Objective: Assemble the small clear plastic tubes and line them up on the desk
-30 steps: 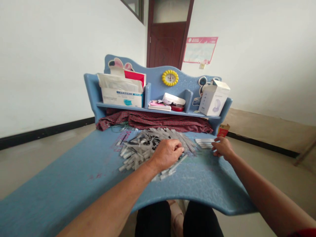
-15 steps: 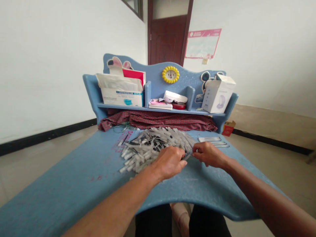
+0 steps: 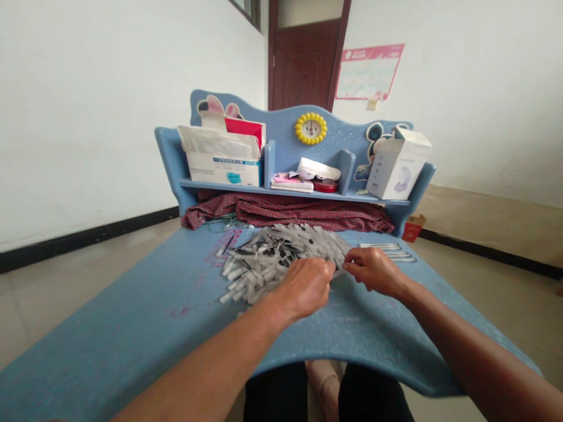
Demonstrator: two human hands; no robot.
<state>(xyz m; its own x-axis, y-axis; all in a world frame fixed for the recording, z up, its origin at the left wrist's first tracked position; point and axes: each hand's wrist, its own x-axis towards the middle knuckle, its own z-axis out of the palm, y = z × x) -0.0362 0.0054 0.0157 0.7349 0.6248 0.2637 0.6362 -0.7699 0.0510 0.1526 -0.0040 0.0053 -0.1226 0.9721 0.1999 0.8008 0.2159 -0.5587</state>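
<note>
A heap of translucent and black plastic pen parts (image 3: 253, 271) lies on the blue desk (image 3: 132, 316). At the heap's near right edge, my left hand (image 3: 308, 287) is closed, knuckles up, its fingertips turned to the right. My right hand (image 3: 373, 271) faces it a short gap away, thumb and fingers pinched together. Whatever either hand holds is too small and too hidden to make out. Just beyond my right hand, several slim pens (image 3: 398, 256) lie side by side in a row.
Behind the heap, a checked cloth (image 3: 290, 212) is bunched under the desk's shelf (image 3: 246, 189). On the shelf are a mask box (image 3: 222, 167), a stack of papers (image 3: 290, 185), a round red tin (image 3: 325, 186) and a white box (image 3: 398, 167). A yellow clock (image 3: 311, 129) is above.
My view has shifted slightly, moving the desk a little right in the picture. Both hands stay close together by the heap. The greyish piece seen between their fingertips is now less visible.
</note>
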